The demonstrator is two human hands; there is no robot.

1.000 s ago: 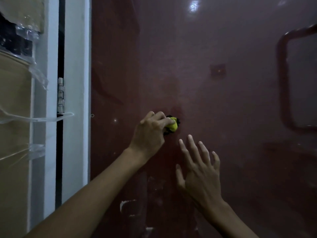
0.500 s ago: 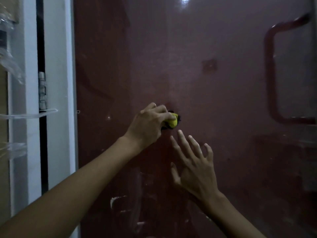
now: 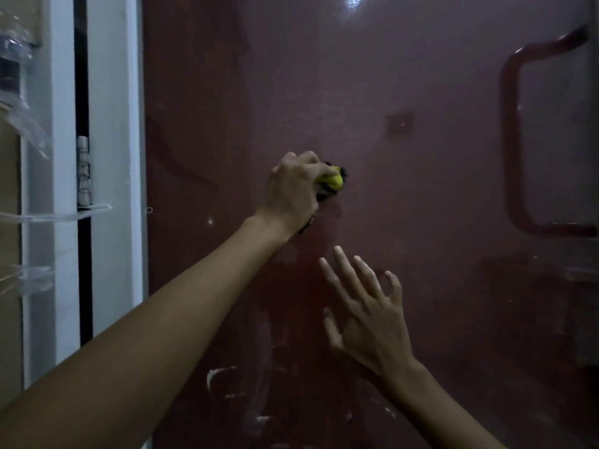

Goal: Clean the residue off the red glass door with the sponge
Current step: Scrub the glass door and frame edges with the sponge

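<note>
The red glass door (image 3: 421, 196) fills most of the view. My left hand (image 3: 295, 189) grips a yellow sponge with a dark scouring side (image 3: 332, 181) and presses it against the glass near the middle of the door. Only the sponge's right end shows past my fingers. My right hand (image 3: 366, 306) is lower and to the right, fingers spread and straight, at or close to the glass. White residue patches (image 3: 223, 375) mark the lower part of the door.
A red tubular handle (image 3: 510, 131) runs down the door's right side. A white door frame (image 3: 113, 157) with a metal hinge (image 3: 83, 171) stands at the left. Clear plastic wrap (image 3: 29, 134) hangs at the far left. A small square mark (image 3: 399, 123) sits upper middle.
My left hand has slid the sponge upward on the glass. My right hand stays spread below it. The camera view has shifted slightly.
</note>
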